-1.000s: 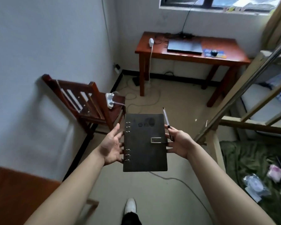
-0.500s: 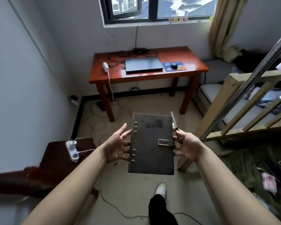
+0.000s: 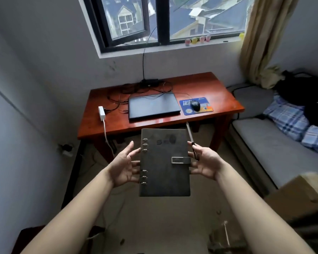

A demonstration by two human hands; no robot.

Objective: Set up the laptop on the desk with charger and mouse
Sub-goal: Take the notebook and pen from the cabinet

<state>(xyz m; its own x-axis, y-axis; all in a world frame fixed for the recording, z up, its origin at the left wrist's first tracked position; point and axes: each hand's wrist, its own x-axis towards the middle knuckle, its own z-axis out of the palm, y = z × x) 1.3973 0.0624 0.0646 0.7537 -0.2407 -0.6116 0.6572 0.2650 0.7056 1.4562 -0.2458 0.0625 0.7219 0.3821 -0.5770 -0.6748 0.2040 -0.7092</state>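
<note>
Centre frame, the left hand [image 3: 125,165], fingers spread straight, presses a dark notebook [image 3: 164,162] at its ringed edge. The right hand [image 3: 207,164] braces the clasp side and pinches a pen [image 3: 190,137]. Beyond, upper centre, the closed laptop [image 3: 153,105] lies on the desk [image 3: 218,92], with the mouse [image 3: 195,105] just right of it.

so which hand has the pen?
The right hand: it holds the pen against the notebook's clasp edge. The left hand only touches the ring side with straight fingers.
</note>
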